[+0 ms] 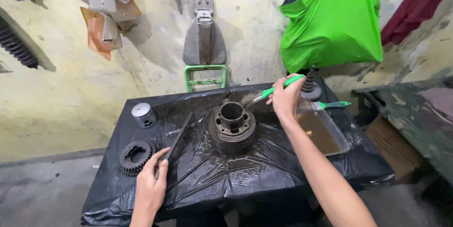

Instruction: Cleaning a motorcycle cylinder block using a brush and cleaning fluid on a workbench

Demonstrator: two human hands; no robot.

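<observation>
A finned metal engine cylinder (232, 128) stands upright in the middle of a table covered with black plastic sheet (226, 175). My right hand (284, 99) grips a green-handled brush (276, 89), whose bristles reach the cylinder's top right rim. My left hand (151, 184) rests at the table's front left, fingers around the near end of a long dark flat metal bar (175, 141) that lies diagonally toward the cylinder.
A piston (143, 114) sits at the back left and a toothed gear (135, 156) at the left edge. A tray of brown liquid (325, 135) lies right, with a second green-handled tool (332, 105) and a spiral part (310, 85) behind. A green bag (332, 19) hangs above.
</observation>
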